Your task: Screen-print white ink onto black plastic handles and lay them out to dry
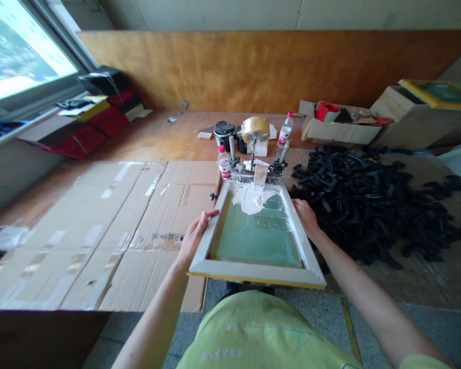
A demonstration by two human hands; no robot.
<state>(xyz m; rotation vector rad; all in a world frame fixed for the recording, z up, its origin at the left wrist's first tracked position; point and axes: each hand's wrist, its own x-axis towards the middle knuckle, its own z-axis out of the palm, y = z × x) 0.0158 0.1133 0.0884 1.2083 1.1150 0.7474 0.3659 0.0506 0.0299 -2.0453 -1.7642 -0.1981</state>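
A screen printing frame (261, 271) with a green mesh (253, 241) is in front of me, its near end over the table edge. White ink (249, 199) is smeared across the mesh's far end. My left hand (194, 234) grips the left rail, a finger or thumb lying on top. On the opposite rail is my right hand (306, 218), with its fingertips partly hidden behind the frame. Metal hinge clamps (278, 171) hold the far rail. A small pale scraper (260, 175) rests at that end, above the ink.
Flattened cardboard (138, 230) covers the left of the table. A heap of black plastic parts (353, 200) lies close to my right. Behind the clamps are a tape roll (255, 129), a black tub (224, 133) and two bottles, one a red-capped bottle (285, 130). An open box (341, 130) stands back right.
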